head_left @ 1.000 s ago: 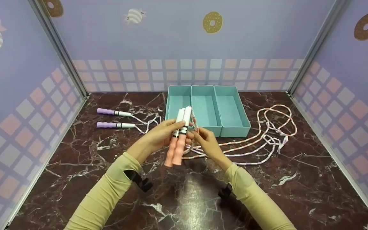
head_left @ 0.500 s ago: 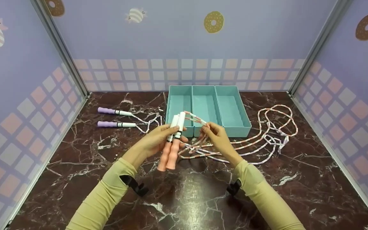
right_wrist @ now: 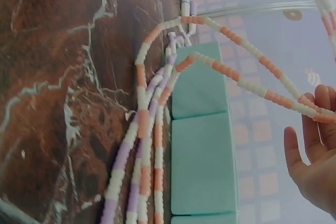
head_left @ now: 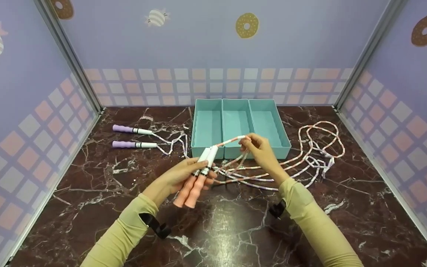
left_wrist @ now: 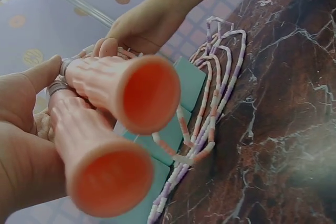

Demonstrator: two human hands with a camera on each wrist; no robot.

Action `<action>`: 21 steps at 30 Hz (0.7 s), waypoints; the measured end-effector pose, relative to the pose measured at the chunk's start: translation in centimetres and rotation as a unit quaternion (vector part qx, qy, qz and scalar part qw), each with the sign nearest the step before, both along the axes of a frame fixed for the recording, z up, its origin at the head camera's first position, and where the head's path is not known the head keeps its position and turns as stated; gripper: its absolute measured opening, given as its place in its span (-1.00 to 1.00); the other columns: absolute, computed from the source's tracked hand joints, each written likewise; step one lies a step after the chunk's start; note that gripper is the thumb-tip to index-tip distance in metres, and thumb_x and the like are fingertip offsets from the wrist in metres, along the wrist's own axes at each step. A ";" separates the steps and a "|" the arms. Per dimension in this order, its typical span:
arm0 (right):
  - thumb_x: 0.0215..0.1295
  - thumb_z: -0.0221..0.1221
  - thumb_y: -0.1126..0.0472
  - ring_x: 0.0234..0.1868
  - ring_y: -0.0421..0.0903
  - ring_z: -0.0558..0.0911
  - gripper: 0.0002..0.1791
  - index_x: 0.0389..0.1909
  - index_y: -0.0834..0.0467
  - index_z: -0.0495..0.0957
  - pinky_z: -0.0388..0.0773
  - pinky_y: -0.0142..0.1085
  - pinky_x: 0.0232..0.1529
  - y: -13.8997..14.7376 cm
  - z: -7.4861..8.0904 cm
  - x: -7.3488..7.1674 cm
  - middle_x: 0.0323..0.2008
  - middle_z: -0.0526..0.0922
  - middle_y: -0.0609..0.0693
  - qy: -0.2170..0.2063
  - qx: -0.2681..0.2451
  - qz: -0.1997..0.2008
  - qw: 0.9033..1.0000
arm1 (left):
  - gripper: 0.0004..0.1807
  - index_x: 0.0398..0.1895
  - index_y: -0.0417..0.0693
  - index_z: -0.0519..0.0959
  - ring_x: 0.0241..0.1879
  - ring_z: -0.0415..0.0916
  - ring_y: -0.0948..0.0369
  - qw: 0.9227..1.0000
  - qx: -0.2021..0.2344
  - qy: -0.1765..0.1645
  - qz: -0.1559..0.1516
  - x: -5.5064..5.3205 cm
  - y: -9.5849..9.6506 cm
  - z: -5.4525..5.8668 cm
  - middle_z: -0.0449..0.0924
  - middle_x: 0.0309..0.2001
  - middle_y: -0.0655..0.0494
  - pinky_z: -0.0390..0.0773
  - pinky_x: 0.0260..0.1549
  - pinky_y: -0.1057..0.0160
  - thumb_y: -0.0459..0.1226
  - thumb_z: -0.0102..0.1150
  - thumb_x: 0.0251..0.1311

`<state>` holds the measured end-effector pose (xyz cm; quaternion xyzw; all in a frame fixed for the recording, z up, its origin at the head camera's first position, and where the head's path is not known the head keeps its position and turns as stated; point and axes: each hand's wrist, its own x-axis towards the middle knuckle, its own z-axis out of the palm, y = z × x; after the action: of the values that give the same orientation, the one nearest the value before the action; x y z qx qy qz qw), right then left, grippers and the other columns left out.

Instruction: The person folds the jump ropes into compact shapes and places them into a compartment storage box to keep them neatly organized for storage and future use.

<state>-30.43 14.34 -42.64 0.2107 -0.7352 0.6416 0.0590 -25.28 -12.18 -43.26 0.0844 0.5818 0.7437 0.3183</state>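
Side by side in my left hand (head_left: pixel 174 174) are the two jump rope handles (head_left: pixel 193 189), white at the far ends with orange wavy grips. The left wrist view looks into the hollow orange ends. My right hand (head_left: pixel 263 150) pinches the orange-and-white beaded cord (head_left: pixel 232 141) a short way from the handle tips, over the front of the teal box (head_left: pixel 239 153). Below these fingers, more cord hangs in a loop, plain in the right wrist view. The rest of this jump rope runs right along the table, overlapping a purple-and-white beaded cord (head_left: pixel 261 188).
A second jump rope's purple handles (head_left: pixel 124 144) lie at the left. Both cords end in a tangled bundle (head_left: pixel 319 161) at the right. The box has three compartments and stands toward the back wall. Patterned panels enclose the dark marbled table (head_left: pixel 221 237).
My right hand has moved right and up along the cord, so a longer stretch spans between the hands. The left hand has dropped slightly down with the handles.
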 end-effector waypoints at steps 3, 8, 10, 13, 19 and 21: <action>0.42 0.06 0.40 -0.41 -0.17 0.62 -0.79 -0.23 0.52 0.57 0.59 -0.44 -0.33 0.3 0.4 -0.1 -0.41 0.62 0.35 0.005 0.010 -0.007 1.000 | -0.69 0.15 -0.19 0.30 -0.36 0.73 0.22 1.000 0.001 -0.002 -0.005 0.1 0.1 -0.5 0.76 -0.29 0.05 0.73 -0.31 0.22 -0.18 -0.12 0.52; 0.43 0.06 0.39 -0.44 -0.17 0.62 -0.77 -0.22 0.54 0.56 0.55 -0.46 -0.38 0.8 0.9 -0.2 -0.41 0.60 0.45 0.016 0.025 -0.022 0.999 | -0.66 0.20 -0.23 0.27 -0.39 0.71 0.24 1.000 -0.007 0.002 -0.004 0.1 0.2 -1.0 0.74 -0.31 0.07 0.73 -0.33 0.23 -0.22 -0.12 0.51; 0.43 0.06 0.38 -0.45 -0.17 0.62 -0.77 -0.23 0.53 0.56 0.50 -0.47 -0.44 1.0 1.0 -0.2 -0.42 0.60 0.43 0.016 0.035 -0.026 0.999 | -0.66 0.21 -0.24 0.27 -0.39 0.71 0.25 1.000 -0.007 0.002 0.000 0.1 0.2 -1.1 0.74 -0.31 0.07 0.73 -0.33 0.23 -0.23 -0.11 0.51; 0.44 0.06 0.37 -0.45 -0.18 0.63 -0.77 -0.24 0.49 0.58 0.47 -0.49 -0.45 1.3 1.1 -0.2 -0.44 0.62 0.37 0.007 0.050 -0.026 0.998 | -0.68 0.20 -0.20 0.28 -0.38 0.70 0.24 1.000 -0.004 -0.002 0.004 0.0 0.1 -1.3 0.74 -0.29 0.06 0.72 -0.32 0.24 -0.25 -0.09 0.50; 0.43 0.08 0.34 -0.44 -0.18 0.63 -0.77 -0.23 0.48 0.59 0.49 -0.48 -0.38 1.9 1.1 -0.3 -0.44 0.63 0.37 0.003 0.078 -0.028 0.997 | -0.64 0.23 -0.24 0.29 -0.34 0.70 0.24 1.000 0.002 -0.002 0.006 -0.1 -0.1 -1.3 0.74 -0.25 0.04 0.72 -0.30 0.25 -0.35 -0.02 0.43; 0.43 0.08 0.33 -0.44 -0.18 0.62 -0.75 -0.22 0.49 0.59 0.48 -0.49 -0.39 2.1 1.2 -0.2 -0.44 0.63 0.39 0.005 0.085 -0.028 0.996 | -0.61 0.24 -0.26 0.30 -0.32 0.70 0.24 1.000 0.001 0.002 0.005 0.0 -0.1 -1.3 0.74 -0.23 0.04 0.72 -0.28 0.25 -0.39 0.01 0.39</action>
<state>-30.67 16.47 -41.45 0.1977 -0.7923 0.5738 0.0626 -25.31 -12.32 -44.57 0.0829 0.5823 0.7455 0.3133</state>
